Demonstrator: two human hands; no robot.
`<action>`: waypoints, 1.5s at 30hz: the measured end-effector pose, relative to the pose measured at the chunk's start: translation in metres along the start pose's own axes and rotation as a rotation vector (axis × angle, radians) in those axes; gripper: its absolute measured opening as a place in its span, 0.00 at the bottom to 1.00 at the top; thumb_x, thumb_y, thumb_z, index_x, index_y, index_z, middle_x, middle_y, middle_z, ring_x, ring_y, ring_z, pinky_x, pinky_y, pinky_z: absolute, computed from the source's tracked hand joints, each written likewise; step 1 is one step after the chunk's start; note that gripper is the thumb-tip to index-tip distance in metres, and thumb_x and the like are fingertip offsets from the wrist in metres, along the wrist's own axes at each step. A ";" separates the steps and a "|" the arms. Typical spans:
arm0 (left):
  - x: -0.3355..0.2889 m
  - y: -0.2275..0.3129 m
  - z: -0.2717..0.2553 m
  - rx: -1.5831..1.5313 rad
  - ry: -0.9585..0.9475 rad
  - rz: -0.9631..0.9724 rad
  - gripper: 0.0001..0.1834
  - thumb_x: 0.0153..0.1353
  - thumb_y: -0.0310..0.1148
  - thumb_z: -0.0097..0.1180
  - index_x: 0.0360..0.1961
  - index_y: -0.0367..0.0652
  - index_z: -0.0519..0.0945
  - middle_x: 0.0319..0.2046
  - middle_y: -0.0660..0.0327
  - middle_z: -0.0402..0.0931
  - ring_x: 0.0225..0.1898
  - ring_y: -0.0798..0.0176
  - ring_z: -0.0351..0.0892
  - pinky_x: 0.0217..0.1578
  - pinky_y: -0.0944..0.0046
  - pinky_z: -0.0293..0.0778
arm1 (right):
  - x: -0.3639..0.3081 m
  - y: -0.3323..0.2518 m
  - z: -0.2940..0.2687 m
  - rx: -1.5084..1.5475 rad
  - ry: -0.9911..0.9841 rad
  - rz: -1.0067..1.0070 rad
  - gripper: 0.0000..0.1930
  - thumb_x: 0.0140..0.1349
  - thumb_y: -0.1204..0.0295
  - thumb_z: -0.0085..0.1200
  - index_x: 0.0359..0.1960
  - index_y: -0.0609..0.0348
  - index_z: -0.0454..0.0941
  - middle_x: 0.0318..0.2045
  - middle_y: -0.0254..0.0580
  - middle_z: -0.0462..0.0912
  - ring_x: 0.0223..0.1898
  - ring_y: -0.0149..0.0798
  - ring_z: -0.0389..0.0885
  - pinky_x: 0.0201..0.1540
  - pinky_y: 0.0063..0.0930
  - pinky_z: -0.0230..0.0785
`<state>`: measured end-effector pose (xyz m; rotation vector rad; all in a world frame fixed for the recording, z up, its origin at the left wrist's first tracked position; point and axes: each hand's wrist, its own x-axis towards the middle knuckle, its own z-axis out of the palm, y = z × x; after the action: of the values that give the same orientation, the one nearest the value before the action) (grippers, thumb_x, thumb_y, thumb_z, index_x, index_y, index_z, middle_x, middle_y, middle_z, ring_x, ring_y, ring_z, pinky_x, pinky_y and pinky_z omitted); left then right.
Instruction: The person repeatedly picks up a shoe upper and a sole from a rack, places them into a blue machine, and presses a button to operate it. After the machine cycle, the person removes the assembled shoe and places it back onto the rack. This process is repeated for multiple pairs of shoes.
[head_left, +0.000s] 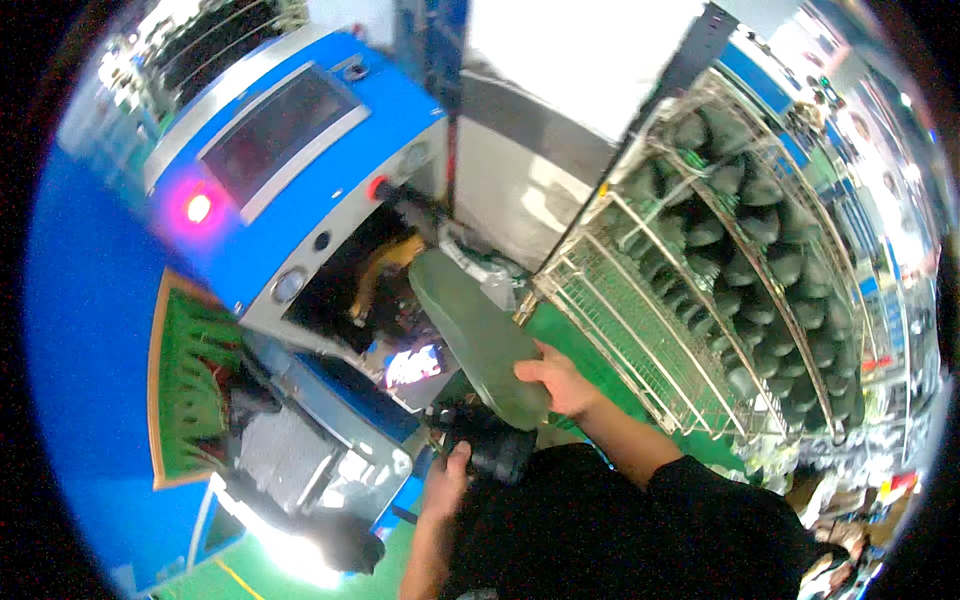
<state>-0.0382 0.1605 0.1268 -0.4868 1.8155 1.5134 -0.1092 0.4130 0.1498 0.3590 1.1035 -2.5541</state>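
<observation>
My right hand point(562, 380) is closed round one end of a long olive-green shoe-shaped piece point(475, 330). The piece slants up and left, its far end in front of the machine's opening; I cannot tell whether it is a last or a sole. Lower and to the left, my left hand point(452, 482) is closed at the edge of a dark black object point(490, 445), whose kind is too blurred to make out. Ahead of both hands stands a blue and white machine point(345, 150) with a dark screen point(283, 140) and a dark open cavity point(385, 285).
A wire rack point(640, 350) on the right holds several dark-green shoe-shaped pieces point(745, 230). A red button point(378, 188) and a glowing pink light point(198, 208) are on the machine. A bright lamp point(300, 555) stands at the lower left, over green floor.
</observation>
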 end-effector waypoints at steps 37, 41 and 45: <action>0.037 0.129 0.277 0.533 -0.452 0.176 0.50 0.59 0.61 0.61 0.71 0.35 0.61 0.66 0.46 0.65 0.62 0.46 0.66 0.61 0.51 0.65 | -0.559 -0.276 -0.344 0.542 1.344 -0.992 0.24 0.71 0.48 0.37 0.30 0.53 0.73 0.16 0.33 0.71 0.11 0.26 0.63 0.09 0.18 0.52; 0.039 0.116 0.235 0.318 -0.341 0.032 0.48 0.60 0.61 0.61 0.70 0.35 0.63 0.65 0.47 0.67 0.61 0.47 0.67 0.61 0.51 0.65 | -0.510 -0.259 -0.377 0.472 1.507 -1.169 0.14 0.68 0.57 0.49 0.31 0.54 0.73 0.18 0.34 0.71 0.15 0.32 0.65 0.15 0.23 0.57; 0.002 0.097 0.176 -0.100 -0.141 -0.056 0.38 0.64 0.52 0.60 0.66 0.35 0.69 0.56 0.48 0.75 0.54 0.53 0.73 0.55 0.53 0.70 | -0.408 -0.244 -0.328 0.254 1.489 -1.050 0.07 0.65 0.67 0.54 0.36 0.57 0.75 0.26 0.36 0.75 0.24 0.31 0.69 0.22 0.22 0.59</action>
<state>-0.0559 0.3531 0.1816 -0.4631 1.6119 1.5651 0.1976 0.8947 0.2356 2.6319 1.5972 -3.0792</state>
